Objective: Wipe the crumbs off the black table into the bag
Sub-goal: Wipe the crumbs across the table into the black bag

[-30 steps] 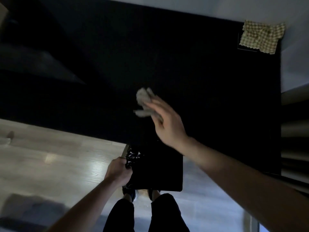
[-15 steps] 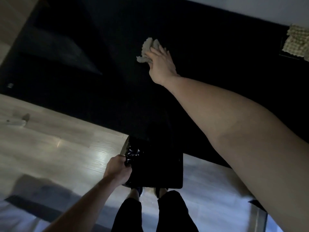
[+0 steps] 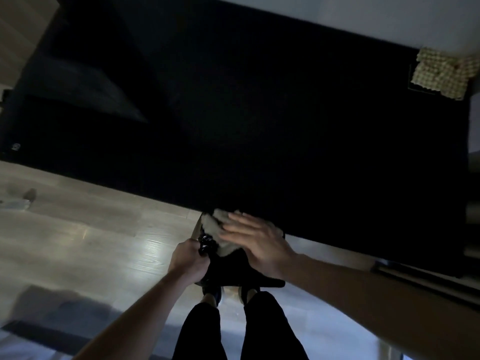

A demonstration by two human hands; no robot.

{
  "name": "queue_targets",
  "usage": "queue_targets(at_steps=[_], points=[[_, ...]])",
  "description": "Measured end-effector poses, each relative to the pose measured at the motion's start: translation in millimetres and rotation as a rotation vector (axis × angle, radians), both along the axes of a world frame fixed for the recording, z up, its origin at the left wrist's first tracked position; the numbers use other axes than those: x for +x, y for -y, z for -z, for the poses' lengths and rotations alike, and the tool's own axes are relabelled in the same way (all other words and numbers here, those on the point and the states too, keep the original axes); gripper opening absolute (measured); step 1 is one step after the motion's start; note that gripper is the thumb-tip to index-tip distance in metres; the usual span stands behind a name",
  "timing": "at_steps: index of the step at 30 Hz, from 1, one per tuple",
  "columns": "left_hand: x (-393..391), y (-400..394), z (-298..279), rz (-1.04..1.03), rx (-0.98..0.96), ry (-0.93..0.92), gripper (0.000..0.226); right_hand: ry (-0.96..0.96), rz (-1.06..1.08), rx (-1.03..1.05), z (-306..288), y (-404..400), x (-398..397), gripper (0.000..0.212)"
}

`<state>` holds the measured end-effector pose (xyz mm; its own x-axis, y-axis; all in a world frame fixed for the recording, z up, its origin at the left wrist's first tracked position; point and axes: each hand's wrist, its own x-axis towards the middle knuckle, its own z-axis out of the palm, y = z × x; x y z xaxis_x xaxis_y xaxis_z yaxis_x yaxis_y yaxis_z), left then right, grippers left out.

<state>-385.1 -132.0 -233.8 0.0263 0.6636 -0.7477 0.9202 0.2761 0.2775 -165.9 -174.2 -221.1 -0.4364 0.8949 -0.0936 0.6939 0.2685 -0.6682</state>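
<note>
The black table [image 3: 285, 120] fills the upper and middle view; no crumbs can be made out on its dark top. A black bag [image 3: 233, 271] hangs just below the table's near edge. My left hand [image 3: 188, 261] grips the bag's crinkled left rim. A crumpled grey-beige cloth [image 3: 215, 224] sits at the table edge over the bag's mouth. My right hand [image 3: 255, 240] lies on the cloth with fingers stretched out flat, pointing left.
A checkered yellow cloth [image 3: 441, 72] lies on the table's far right corner. Pale wooden floor [image 3: 91, 229] spreads to the left below the table edge. My legs and shoes [image 3: 228, 320] stand under the bag. A dark mat [image 3: 52, 315] lies bottom left.
My right hand has swept the cloth from the far middle of the table back to the near edge, over the bag. My left hand kept its hold on the bag's rim.
</note>
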Motion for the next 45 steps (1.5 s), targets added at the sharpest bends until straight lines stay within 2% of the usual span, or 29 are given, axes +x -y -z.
queue_targets(at_steps=[3,5,7,10,14,16,19,22,24,29,33,35,38,43,45], points=[[10,3,-7,0.018,-0.025,0.016,0.013,0.001,0.023,-0.045,-13,50,15,0.059],[17,7,-13,0.046,-0.034,0.018,0.014,0.003,0.126,-0.072,-28,72,36,0.051],[25,10,-17,0.059,-0.042,0.019,0.013,-0.025,0.319,-0.091,-43,81,64,0.047],[36,17,-19,0.083,-0.046,0.004,0.013,-0.064,0.678,-0.010,-57,81,122,0.040],[51,22,-16,0.144,-0.044,-0.017,0.016,0.130,1.096,0.041,-52,78,226,0.044],[60,25,-13,0.146,-0.050,-0.015,0.015,0.264,1.206,-0.012,-39,79,280,0.043],[71,31,-7,0.135,-0.054,-0.016,0.012,0.330,1.302,-0.138,-24,81,323,0.046],[78,38,-2,0.122,-0.066,-0.016,0.013,0.432,1.282,-0.152,-18,82,306,0.048],[81,42,-3,0.108,-0.070,-0.020,0.015,0.420,1.210,-0.068,-21,83,276,0.051],[81,47,-17,0.063,-0.071,-0.035,0.012,0.248,1.091,-0.013,-27,96,186,0.066],[70,50,-26,0.034,-0.079,-0.070,0.006,0.079,0.906,-0.056,-12,113,101,0.062],[61,50,-30,0.014,-0.087,-0.094,0.017,-0.016,0.758,-0.156,-8,116,52,0.063],[39,53,-36,-0.022,-0.096,-0.131,0.031,-0.117,0.556,-0.294,-38,120,-16,0.062],[-19,62,-47,-0.061,-0.114,-0.133,0.031,-0.218,0.607,-0.343,-69,127,-59,0.049],[-49,64,-53,-0.072,-0.113,-0.125,0.027,-0.207,0.622,-0.304,-79,123,-61,0.051]])
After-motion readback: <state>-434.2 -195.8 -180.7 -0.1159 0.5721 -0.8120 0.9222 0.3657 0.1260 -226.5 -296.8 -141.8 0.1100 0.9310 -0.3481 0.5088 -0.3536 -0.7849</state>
